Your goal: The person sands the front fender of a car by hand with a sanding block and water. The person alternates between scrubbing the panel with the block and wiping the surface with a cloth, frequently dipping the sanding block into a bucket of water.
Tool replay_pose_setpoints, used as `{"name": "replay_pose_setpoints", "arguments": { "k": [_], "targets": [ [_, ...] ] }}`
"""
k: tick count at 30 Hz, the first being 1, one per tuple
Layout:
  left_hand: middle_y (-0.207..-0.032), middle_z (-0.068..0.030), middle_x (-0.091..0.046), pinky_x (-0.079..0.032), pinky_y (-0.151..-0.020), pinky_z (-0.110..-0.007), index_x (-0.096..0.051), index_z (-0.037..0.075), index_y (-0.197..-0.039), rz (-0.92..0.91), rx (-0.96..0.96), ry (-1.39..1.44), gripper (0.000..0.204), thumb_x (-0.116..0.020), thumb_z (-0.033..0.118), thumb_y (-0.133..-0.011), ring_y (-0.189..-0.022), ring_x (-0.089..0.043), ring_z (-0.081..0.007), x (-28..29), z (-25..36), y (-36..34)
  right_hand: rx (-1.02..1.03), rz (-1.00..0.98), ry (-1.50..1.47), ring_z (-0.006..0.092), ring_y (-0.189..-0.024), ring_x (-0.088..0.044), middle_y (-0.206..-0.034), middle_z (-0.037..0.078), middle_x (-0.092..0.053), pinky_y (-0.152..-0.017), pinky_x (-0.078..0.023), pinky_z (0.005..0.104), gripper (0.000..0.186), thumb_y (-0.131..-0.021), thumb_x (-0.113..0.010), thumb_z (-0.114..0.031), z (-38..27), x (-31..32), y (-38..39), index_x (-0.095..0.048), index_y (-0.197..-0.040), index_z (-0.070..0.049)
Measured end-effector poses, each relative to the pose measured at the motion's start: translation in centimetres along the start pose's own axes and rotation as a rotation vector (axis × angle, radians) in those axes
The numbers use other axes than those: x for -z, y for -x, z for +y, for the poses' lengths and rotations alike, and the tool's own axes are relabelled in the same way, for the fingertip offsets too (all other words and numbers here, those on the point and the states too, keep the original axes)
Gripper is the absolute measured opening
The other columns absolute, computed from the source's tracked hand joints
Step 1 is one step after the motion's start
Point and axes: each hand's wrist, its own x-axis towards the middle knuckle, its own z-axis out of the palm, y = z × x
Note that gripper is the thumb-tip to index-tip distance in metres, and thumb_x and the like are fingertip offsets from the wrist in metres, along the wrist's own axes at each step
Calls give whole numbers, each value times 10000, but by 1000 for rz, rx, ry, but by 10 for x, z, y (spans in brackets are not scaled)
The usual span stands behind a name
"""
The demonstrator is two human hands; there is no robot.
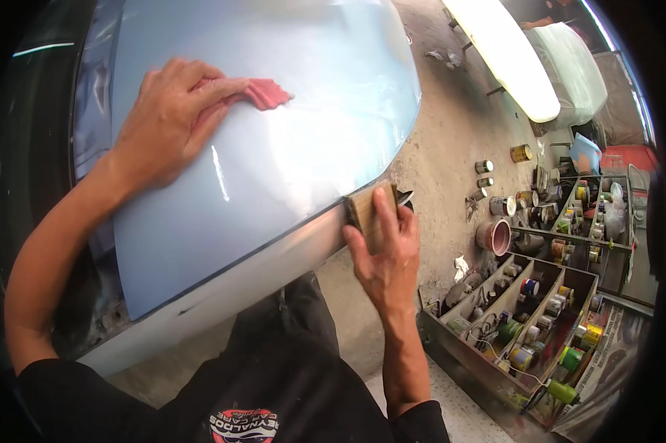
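Note:
My left hand [175, 125] grips a pink-red cloth [265, 93], resting over a glossy light-blue car panel, likely the hood [200, 229]. Below that panel's edge runs a narrower side panel [237, 288] with pale, dull grey patches. My right hand [385, 255] is closed on a brown, flat rectangular block [366, 203], held against the side panel near the front corner of the blue panel.
Paint cans [501, 205] stand on the concrete floor [440, 125] at right, beside metal compartment trays [455, 336] of cans and tools. A long white panel [503, 52] rests on supports at the upper right, beside plastic-covered items. A person's arm [532, 23] shows behind it.

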Motion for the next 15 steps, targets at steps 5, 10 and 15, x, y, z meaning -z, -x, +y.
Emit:
{"name": "replay_pose_setpoints", "arguments": {
  "k": [5, 10, 15],
  "targets": [
    [-1275, -93, -649, -397, -1040, -426, -713, 113, -1380, 14, 7, 20, 404, -663, 73, -982, -1193, -577, -275, -1, -2, 4, 167, -77, 30, 450, -1127, -637, -1298, 324, -582, -913, -565, 502, 747, -884, -873, -296, -43, 5, 20, -574, -1543, -115],
    [-1217, -83, -668, -408, -1000, -430, -739, 121, -1336, 48, -3, 9, 375, -687, 101, -965, -1157, -592, -278, -1, 2, -1, 14, 36, 70, 467, -1115, -620, -1340, 311, -575, -911, -527, 536, 784, -819, -902, -369, 20, 3, -16, -601, -1510, -150],
    [-1224, -80, -667, -404, -1006, -425, -739, 119, -1336, 52, 5, 32, 378, -689, 96, -962, -1157, -593, -274, -2, 2, 2, 121, -69, 59, 447, -1160, -621, -1294, 282, -587, -953, -553, 489, 713, -863, -885, -249, -8, 8, 2, -605, -1503, -106]
  ]
}}
